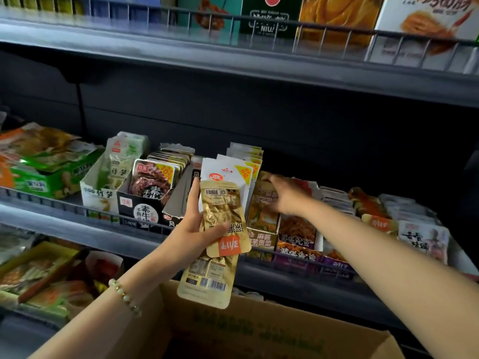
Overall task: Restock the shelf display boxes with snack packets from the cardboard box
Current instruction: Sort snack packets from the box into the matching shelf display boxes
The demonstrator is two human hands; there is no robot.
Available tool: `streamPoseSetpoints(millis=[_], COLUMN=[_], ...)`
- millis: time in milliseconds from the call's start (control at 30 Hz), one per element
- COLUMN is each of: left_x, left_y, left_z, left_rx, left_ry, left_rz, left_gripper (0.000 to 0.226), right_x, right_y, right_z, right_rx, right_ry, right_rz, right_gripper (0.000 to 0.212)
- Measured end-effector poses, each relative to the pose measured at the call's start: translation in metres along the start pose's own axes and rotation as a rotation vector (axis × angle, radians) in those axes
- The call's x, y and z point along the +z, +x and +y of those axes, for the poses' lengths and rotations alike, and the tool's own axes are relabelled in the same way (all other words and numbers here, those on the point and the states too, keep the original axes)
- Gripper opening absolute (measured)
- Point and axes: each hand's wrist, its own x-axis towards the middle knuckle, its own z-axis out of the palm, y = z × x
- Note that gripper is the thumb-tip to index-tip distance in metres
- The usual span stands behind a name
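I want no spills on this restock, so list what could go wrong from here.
1. The left hand holds several gold packets in a loose fan. The lowest packet hangs below the rest and may slip, though it would probably land in the cardboard box.
2. The right hand reaches into a display box with packets standing in it. Pushing there could bend them or tip their neighbours.
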Motion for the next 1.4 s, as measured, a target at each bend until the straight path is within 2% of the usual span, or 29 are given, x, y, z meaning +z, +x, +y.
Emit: streamPoseSetpoints(millis=[67, 133, 200, 233, 267, 333, 400, 433, 500, 567, 633, 667, 767, 833, 967, 1100, 1167, 1300, 1400], left_x=[0.003, 0.008, 0.013, 0.016, 0.020, 0.031, 0.045, 0.051, 0.058, 0.061, 0.064, 0.065, 0.069, 0.070, 0.065, 0.061, 0.063, 0.076, 0.081], left_y=[-0.006, -0.013, -0.018, -0.022, -0.025, -0.032, -0.040, -0.045, -0.053, -0.061, -0.070, -0.073, -0.081, -0.085, -0.084, -0.082, -0.084, -0.092, -0.093], left_z=[0.000, 0.000, -0.001, -0.001, -0.001, -0.002, -0.004, -0.006, -0.009, -0.015, -0.024, -0.030, -0.049, -0.058, -0.066, -0.068, -0.071, -0.076, -0.081], left_rx=[0.003, 0.004, 0.008, 0.017, 0.030, 0.060, 0.073, 0.056, -0.063, -0.228, -0.311, -0.319, -0.337, -0.334, -0.293, -0.312, -0.333, -0.363, -0.302], left_ry=[0.033, 0.040, 0.057, 0.079, 0.095, 0.111, 0.121, 0.126, 0.112, -0.001, -0.074, -0.061, -0.013, -0.031, -0.048, -0.002, 0.026, 0.096, 0.189], left_rz=[0.025, 0.069, 0.092, 0.087, 0.073, 0.039, 0.005, -0.019, -0.119, -0.244, -0.221, -0.163, -0.023, 0.010, 0.075, 0.103, 0.061, -0.127, -0.248], left_gripper=[0.080, 0.053, 0.040, 0.039, 0.040, 0.043, 0.045, 0.048, 0.064, 0.084, 0.086, 0.079, 0.043, 0.030, 0.025, 0.020, 0.018, 0.009, 0.033], right_x=[-0.001, -0.005, -0.012, -0.015, -0.018, -0.019, -0.011, -0.005, 0.007, 0.016, 0.020, 0.023, 0.035, 0.049, 0.062, 0.063, 0.067, 0.079, 0.088], right_y=[-0.011, -0.029, -0.058, -0.077, -0.097, -0.138, -0.170, -0.181, -0.195, -0.205, -0.217, -0.222, -0.243, -0.254, -0.263, -0.261, -0.261, -0.260, -0.260], right_z=[-0.002, -0.009, -0.024, -0.034, -0.045, -0.061, -0.065, -0.063, -0.052, -0.034, -0.018, -0.010, 0.003, 0.006, 0.012, 0.017, 0.013, 0.001, -0.004], right_rx=[-0.023, -0.079, -0.115, -0.101, -0.075, -0.019, 0.018, 0.055, 0.179, 0.343, 0.458, 0.486, 0.493, 0.454, 0.365, 0.189, 0.160, 0.149, 0.116], right_ry=[-0.033, 0.032, 0.324, 0.528, 0.729, 1.010, 1.140, 1.189, 1.299, 1.459, 1.613, 1.660, 1.635, 1.566, 1.502, 1.233, 1.110, 1.001, 0.930], right_rz=[0.047, 0.207, 0.394, 0.403, 0.343, 0.115, -0.051, -0.074, -0.010, 0.134, 0.250, 0.272, 0.182, 0.086, -0.100, -0.251, -0.238, -0.077, 0.029], right_gripper=[0.078, 0.063, 0.036, 0.027, 0.027, 0.039, 0.031, 0.025, 0.023, 0.024, 0.023, 0.024, 0.042, 0.050, 0.057, 0.041, 0.037, 0.043, 0.049])
